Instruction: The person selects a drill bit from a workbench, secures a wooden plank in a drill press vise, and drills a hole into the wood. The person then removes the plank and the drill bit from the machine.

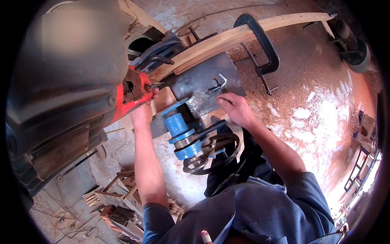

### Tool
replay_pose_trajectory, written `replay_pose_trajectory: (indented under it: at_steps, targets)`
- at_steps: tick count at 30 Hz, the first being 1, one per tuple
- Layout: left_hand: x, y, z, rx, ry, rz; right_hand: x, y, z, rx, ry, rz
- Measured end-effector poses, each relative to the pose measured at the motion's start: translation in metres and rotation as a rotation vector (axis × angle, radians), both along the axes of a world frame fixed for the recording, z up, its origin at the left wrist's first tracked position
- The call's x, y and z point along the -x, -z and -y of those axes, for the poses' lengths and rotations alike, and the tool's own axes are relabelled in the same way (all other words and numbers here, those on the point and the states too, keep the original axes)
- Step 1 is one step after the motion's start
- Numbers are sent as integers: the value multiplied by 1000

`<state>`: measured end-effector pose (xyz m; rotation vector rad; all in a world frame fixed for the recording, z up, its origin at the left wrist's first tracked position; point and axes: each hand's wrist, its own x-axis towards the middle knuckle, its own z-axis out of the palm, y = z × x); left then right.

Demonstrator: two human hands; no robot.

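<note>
The left grip (142, 116) curls at the red machine (138, 78); the right grip (235, 106), nearly closed, is beside a hex key (223, 79) on the table (191, 83). Cannot tell what either holds.

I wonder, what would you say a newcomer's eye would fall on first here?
Probably the big dark machine with its red end, filling the upper left, the left hand at that end. Next, the bright blue fixture between the forearms, then the dark clamp over the wooden beam, above the right hand.

Dark C-clamp (266, 44) on curved wooden beam (296, 20); wood scraps (115, 199) lower left.
</note>
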<state>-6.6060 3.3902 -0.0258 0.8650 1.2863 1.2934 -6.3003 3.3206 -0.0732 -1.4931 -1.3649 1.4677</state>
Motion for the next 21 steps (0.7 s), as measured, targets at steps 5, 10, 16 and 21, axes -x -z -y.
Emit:
replay_pose_trajectory:
  at_steps: [5, 10, 16, 21]
  targets:
    - [-3, 0, -2, -9, 12, -83, -2, 0, 7, 106, 19, -10]
    - [-1, 12, -1, -39, 15, -256, -4, 12, 16, 140, 26, -9]
    - [-2, 11, -1, -118, -13, -190, -4, 9, 15, 176, 13, -9]
    - [-11, -2, -3, 15, -64, -29, -6, 16, 20, 167, 16, 7]
